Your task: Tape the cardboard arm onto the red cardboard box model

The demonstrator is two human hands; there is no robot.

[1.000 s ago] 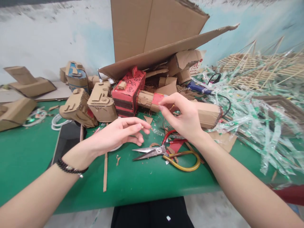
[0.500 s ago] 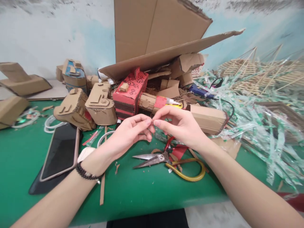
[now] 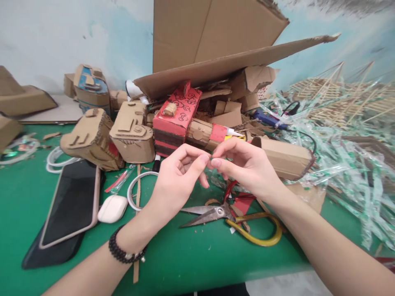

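Observation:
My left hand (image 3: 182,174) and my right hand (image 3: 243,164) meet fingertip to fingertip above the green table (image 3: 173,259). Thumb and forefinger are pinched together on each hand. Whatever lies between the tips is too small to make out. Beneath my hands rest open scissors (image 3: 219,212) with one red and one yellow handle, beside a red scrap (image 3: 242,203). Just behind my fingers is a red painted cardboard piece (image 3: 176,119) with black markings. A pointed white nozzle (image 3: 234,132) shows above my right hand.
Left of my arm lie a phone (image 3: 72,201), a white earbud case (image 3: 112,208) and a tape ring (image 3: 132,193). Cardboard shapes (image 3: 132,137) line the back, under a leaning cardboard sheet (image 3: 216,37). Tangled plastic strips (image 3: 354,189) and a blue glue gun (image 3: 270,118) lie to the right.
The view has shifted, so the table items sit at slightly different places. Both hands stay pinched together at the fingertips. The earbud case and tape ring now show more fully beside my left wrist.

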